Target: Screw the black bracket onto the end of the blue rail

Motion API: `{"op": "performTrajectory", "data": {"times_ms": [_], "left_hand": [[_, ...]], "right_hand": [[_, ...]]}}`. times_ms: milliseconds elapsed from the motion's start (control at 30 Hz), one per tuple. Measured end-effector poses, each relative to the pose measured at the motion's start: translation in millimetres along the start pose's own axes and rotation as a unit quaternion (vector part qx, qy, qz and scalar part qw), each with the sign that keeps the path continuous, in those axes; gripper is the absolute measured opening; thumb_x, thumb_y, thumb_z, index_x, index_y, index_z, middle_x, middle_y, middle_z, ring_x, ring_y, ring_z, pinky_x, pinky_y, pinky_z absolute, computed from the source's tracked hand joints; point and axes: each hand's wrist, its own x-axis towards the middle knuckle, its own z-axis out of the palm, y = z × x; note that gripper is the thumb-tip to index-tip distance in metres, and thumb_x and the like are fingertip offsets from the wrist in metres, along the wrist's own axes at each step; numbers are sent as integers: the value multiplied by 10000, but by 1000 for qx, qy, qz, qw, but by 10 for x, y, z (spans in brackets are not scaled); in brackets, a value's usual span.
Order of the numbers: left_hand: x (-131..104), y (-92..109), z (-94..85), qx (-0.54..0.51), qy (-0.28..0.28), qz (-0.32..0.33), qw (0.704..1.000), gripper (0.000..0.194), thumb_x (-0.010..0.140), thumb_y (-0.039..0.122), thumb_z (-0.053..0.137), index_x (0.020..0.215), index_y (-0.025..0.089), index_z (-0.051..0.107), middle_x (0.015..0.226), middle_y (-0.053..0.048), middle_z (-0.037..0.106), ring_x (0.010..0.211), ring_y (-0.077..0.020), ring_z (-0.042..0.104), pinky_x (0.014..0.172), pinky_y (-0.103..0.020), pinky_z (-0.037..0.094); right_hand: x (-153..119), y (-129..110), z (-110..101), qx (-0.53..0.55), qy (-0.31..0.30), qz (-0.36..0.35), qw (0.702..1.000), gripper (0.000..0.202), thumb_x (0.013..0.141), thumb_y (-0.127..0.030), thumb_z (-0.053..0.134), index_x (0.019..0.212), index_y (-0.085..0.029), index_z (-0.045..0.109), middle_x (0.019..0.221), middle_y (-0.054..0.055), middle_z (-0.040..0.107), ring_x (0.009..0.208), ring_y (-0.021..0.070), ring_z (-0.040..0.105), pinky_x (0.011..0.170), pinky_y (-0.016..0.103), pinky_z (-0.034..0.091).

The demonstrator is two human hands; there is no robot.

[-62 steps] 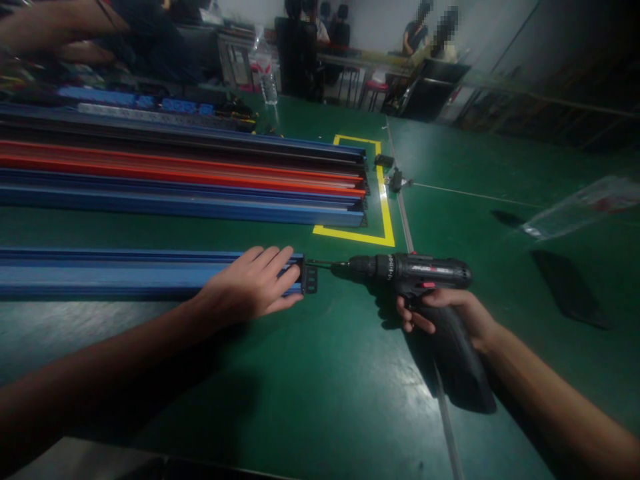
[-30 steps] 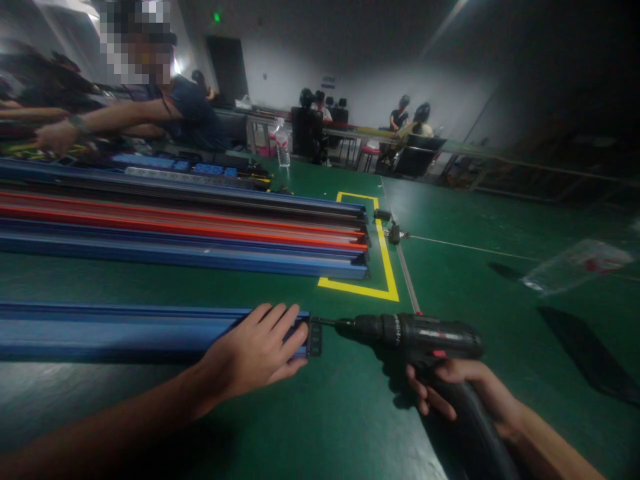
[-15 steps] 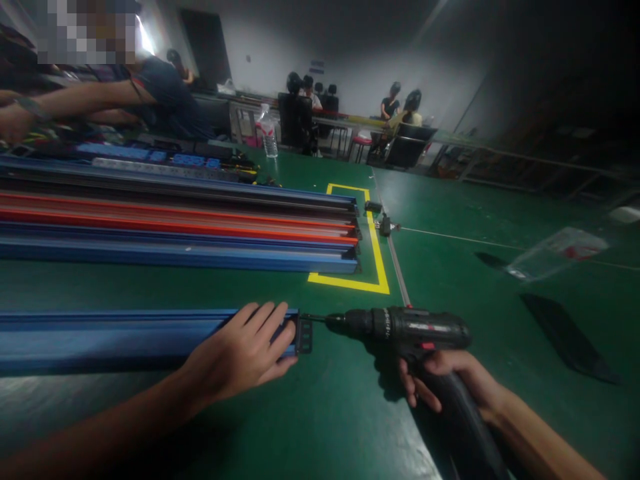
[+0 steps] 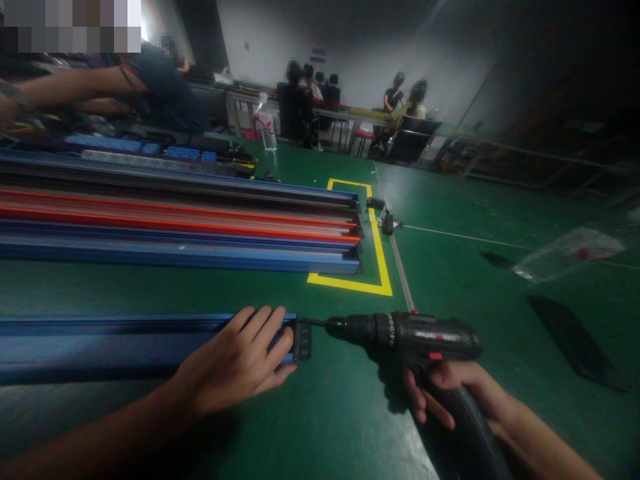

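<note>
My left hand (image 4: 245, 360) is wrapped over the right end of a long blue profile (image 4: 110, 347) lying on the green table. At that end sits a black end bracket (image 4: 304, 339) with small slots. My right hand (image 4: 450, 393) grips the handle of a black power drill (image 4: 415, 333), which points left. The drill's long bit (image 4: 320, 323) meets the upper part of the bracket; whether a screw is there is too small to tell.
Beyond lie several blue, black and red profiles (image 4: 200, 227), ending inside a yellow tape outline (image 4: 383, 260). A clear bottle (image 4: 267, 127), a clear plastic container (image 4: 570, 255) and a dark flat piece (image 4: 575, 340) are on the table (image 4: 475, 287). A person's arm (image 4: 75, 83) reaches at upper left.
The view has shifted slightly. The bit stays at the bracket and both hands keep their holds. At upper left the other person's arms have moved a little.
</note>
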Motion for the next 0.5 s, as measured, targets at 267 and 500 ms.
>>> {"op": "performTrajectory", "data": {"times_ms": [267,500], "left_hand": [[4,0,-6,-3,5,-4,1000,299,944,389,565,1042,124,661,1116,-220,682,977,-333,666,785,-464,550],[-2,-2,-20,-9,-12,-4,1000,297,958,387,547,1049,130,665,1111,-214,682,972,-334,662,770,-463,549]], "right_hand": [[-3,22,-27,-3,12,-6,1000,305,774,-272,643,934,-53,782,703,88,759,448,91,602,684,282,586],[-23,21,-3,-6,15,-11,1000,280,780,-261,645,925,-61,775,684,53,731,438,82,583,688,276,581]]}}
